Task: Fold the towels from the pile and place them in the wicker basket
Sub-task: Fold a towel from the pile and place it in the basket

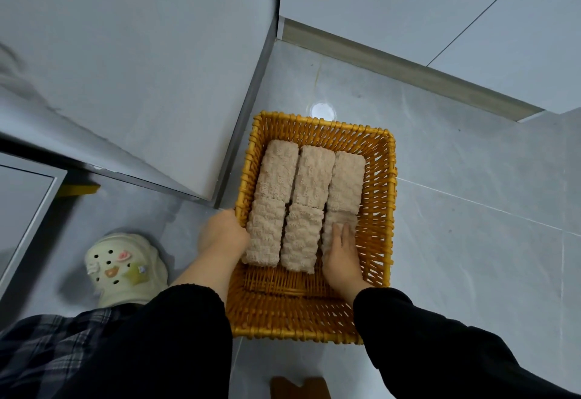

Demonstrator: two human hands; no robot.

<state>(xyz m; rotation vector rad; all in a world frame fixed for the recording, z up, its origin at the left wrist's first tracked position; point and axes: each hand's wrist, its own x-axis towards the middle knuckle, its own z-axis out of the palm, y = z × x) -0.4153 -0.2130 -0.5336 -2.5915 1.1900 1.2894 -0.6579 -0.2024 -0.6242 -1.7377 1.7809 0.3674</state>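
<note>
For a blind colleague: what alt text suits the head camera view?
Six folded beige towels lie in a wicker basket on a grey tiled floor, in two rows of three. The right hand lies flat on the nearest right towel; the left hand is at the basket's left rim. A cream clog stands alongside.

1. left hand (223,236): reaching forward, back of the hand up, fingers out of sight so I can't tell what the grip is.
2. right hand (341,257): palm down, fingers straight and close together, pointing forward.
3. black sleeves (176,335) stop short of both wrists.
</note>
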